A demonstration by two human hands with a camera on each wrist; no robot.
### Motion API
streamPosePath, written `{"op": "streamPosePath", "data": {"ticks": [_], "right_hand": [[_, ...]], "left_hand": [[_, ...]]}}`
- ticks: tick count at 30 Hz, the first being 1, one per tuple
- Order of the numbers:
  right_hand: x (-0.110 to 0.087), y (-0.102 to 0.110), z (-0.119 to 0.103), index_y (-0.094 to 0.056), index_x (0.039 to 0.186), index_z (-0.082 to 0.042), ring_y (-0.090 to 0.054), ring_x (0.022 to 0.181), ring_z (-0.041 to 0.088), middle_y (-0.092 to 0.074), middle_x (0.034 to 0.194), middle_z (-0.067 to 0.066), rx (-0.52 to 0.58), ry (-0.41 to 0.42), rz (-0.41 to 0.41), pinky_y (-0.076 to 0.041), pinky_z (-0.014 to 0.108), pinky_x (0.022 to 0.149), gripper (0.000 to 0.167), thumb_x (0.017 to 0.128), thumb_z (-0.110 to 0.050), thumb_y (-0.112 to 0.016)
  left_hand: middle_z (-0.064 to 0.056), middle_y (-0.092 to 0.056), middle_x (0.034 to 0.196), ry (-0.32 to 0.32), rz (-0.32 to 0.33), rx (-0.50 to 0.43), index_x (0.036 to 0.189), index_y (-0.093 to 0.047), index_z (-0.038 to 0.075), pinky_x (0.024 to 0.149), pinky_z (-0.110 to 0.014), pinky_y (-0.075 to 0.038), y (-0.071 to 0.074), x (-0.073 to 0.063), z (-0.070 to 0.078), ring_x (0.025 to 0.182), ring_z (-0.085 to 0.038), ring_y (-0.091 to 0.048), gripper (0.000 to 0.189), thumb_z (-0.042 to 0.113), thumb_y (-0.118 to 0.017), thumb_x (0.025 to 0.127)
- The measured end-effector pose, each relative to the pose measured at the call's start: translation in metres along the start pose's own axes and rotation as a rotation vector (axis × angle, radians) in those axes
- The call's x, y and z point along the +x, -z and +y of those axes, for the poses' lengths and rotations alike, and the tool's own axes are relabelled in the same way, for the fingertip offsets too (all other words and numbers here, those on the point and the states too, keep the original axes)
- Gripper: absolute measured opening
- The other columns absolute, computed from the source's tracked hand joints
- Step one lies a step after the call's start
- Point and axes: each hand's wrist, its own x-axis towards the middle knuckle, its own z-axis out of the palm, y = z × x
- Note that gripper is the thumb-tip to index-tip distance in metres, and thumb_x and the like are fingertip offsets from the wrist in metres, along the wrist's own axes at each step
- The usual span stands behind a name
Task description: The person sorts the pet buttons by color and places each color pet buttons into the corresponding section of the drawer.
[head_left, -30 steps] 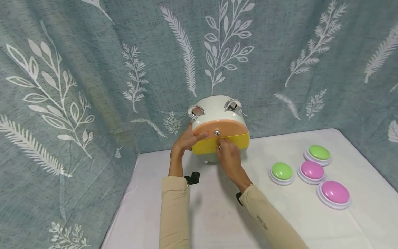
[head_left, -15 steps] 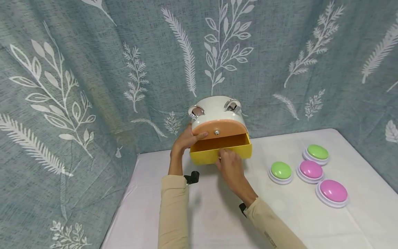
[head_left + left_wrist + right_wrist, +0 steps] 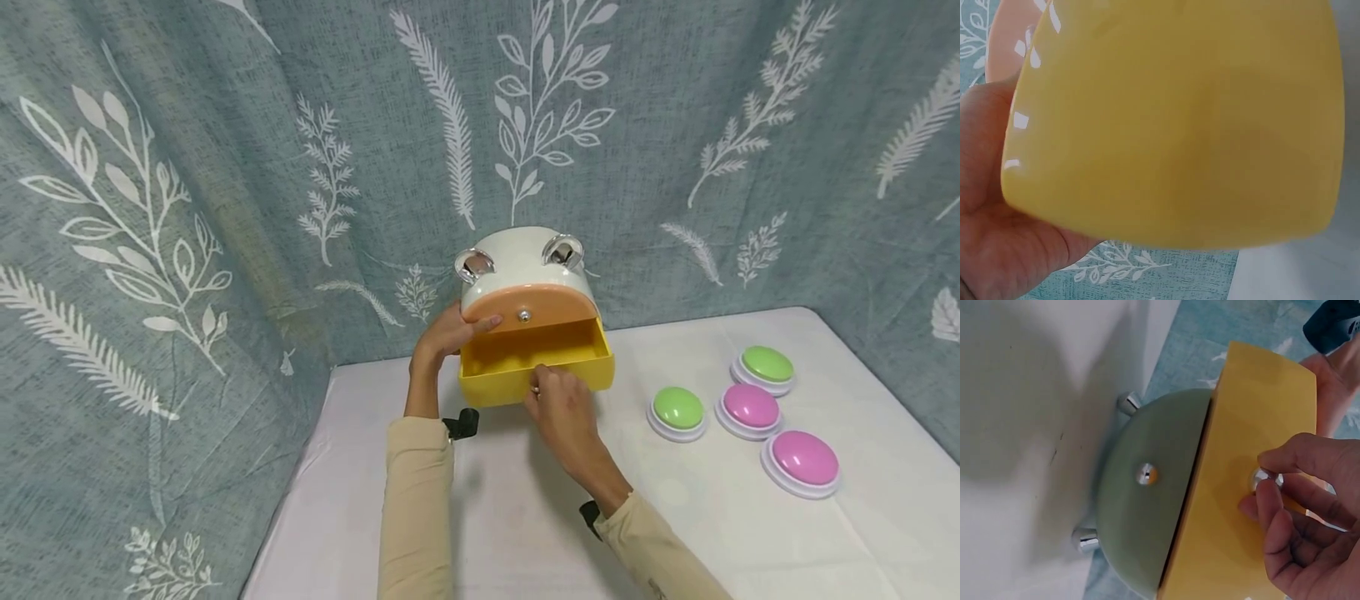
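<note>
A rounded storage box [image 3: 525,258] with a white shell and silver ear-like loops stands at the back of the table. Its yellow middle drawer [image 3: 487,388] is pulled out, and no contents show inside. My right hand [image 3: 564,417] pinches the drawer's silver knob [image 3: 1266,479] between thumb and fingers. My left hand [image 3: 444,335] holds the box's left side, its thumb lying across the orange top drawer [image 3: 555,305]. In the left wrist view the yellow drawer's side covers most of the scene. Below it, the right wrist view shows a green bottom drawer [image 3: 1154,440] with its own knob.
Several dome push lights lie at the right of the white-covered table [image 3: 360,517]: a green one [image 3: 678,408], another green one [image 3: 767,364], a pink one [image 3: 752,406] and a larger pink one [image 3: 806,457]. A patterned teal curtain [image 3: 375,167] hangs close behind the box.
The yellow drawer has come out from flush with the box toward me, my right hand moving back with its knob. My left hand has stayed on the box's side.
</note>
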Motion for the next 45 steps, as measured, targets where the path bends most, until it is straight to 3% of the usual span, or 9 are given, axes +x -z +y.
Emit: {"op": "streamPosePath", "data": {"ticks": [10,22,25,30,34,37,39,42,45], "right_hand": [[-0.003,0.002,-0.003,-0.071,0.082,-0.002,-0.056,0.062,0.014,-0.067,0.072,0.005,-0.007,0.008,-0.001,-0.048,0.026,0.057,0.008,0.083,0.0,-0.078],[-0.009,0.006,-0.002,-0.07,0.081,-0.003,-0.058,0.062,0.014,-0.068,0.072,0.005,-0.013,0.014,-0.031,-0.049,0.026,0.057,0.009,0.083,-0.001,-0.079],[-0.007,0.013,0.0,-0.073,0.086,-0.003,-0.06,0.068,0.015,-0.071,0.078,0.006,0.01,0.009,-0.101,-0.052,0.028,0.062,0.007,0.086,-0.002,-0.079],[-0.002,0.039,0.014,-0.079,0.106,-0.006,-0.063,0.08,0.015,-0.075,0.093,0.006,0.174,-0.04,-0.353,-0.055,0.031,0.073,0.016,0.09,-0.005,-0.08],[-0.001,0.07,0.042,-0.08,0.102,-0.006,-0.064,0.078,0.013,-0.076,0.089,0.005,0.237,-0.056,-0.535,-0.054,0.029,0.069,0.011,0.092,-0.011,-0.078],[-0.002,0.091,0.066,-0.079,0.092,-0.006,-0.062,0.075,0.013,-0.076,0.085,0.004,0.172,-0.101,-0.599,-0.052,0.029,0.067,0.009,0.093,-0.014,-0.076],[-0.001,0.102,0.082,-0.078,0.093,-0.004,-0.061,0.077,0.017,-0.074,0.087,0.006,0.091,-0.161,-0.611,-0.052,0.032,0.068,0.012,0.094,-0.016,-0.076],[-0.002,0.111,0.104,-0.074,0.111,0.002,-0.063,0.092,0.03,-0.072,0.105,0.018,-0.018,-0.283,-0.607,-0.056,0.044,0.08,0.026,0.094,-0.018,-0.076],[-0.003,0.111,0.124,-0.06,0.136,0.004,-0.058,0.113,0.047,-0.059,0.128,0.033,-0.116,-0.365,-0.619,-0.053,0.06,0.095,0.054,0.091,-0.018,-0.079]], "left_hand": [[-0.02,-0.056,0.142,-0.072,-0.027,-0.021,0.15,-0.043,0.005,0.118,-0.054,-0.043,0.0,0.002,0.0,0.131,-0.035,-0.056,0.057,0.029,-0.066,0.103],[-0.021,-0.054,0.143,-0.081,-0.034,-0.036,0.153,-0.038,0.005,0.119,-0.055,-0.042,-0.005,-0.003,-0.003,0.133,-0.037,-0.055,0.061,0.027,-0.065,0.104],[-0.021,-0.053,0.145,-0.057,-0.033,-0.034,0.154,-0.035,0.005,0.119,-0.055,-0.042,-0.004,-0.002,-0.003,0.134,-0.037,-0.054,0.064,0.029,-0.065,0.103],[-0.021,-0.053,0.143,-0.053,-0.024,-0.024,0.153,-0.036,0.005,0.119,-0.055,-0.042,-0.004,0.0,-0.004,0.132,-0.037,-0.055,0.064,0.032,-0.065,0.104],[-0.02,-0.054,0.143,-0.049,-0.026,-0.013,0.152,-0.037,0.005,0.121,-0.054,-0.04,-0.004,0.001,-0.005,0.132,-0.036,-0.054,0.063,0.033,-0.065,0.104],[-0.02,-0.053,0.144,-0.048,-0.026,-0.001,0.153,-0.037,0.005,0.121,-0.054,-0.039,-0.005,0.001,-0.005,0.132,-0.035,-0.053,0.063,0.034,-0.064,0.104],[-0.02,-0.054,0.142,-0.055,-0.016,0.002,0.151,-0.039,0.004,0.12,-0.054,-0.04,-0.005,0.001,-0.005,0.13,-0.034,-0.054,0.061,0.034,-0.064,0.104],[-0.02,-0.055,0.138,-0.089,-0.008,0.012,0.148,-0.043,0.002,0.117,-0.052,-0.042,-0.004,-0.001,-0.004,0.125,-0.033,-0.055,0.055,0.031,-0.063,0.105],[-0.021,-0.056,0.135,-0.117,-0.014,0.016,0.145,-0.045,0.001,0.115,-0.051,-0.044,-0.004,-0.001,-0.003,0.121,-0.031,-0.056,0.05,0.028,-0.061,0.105]]}}
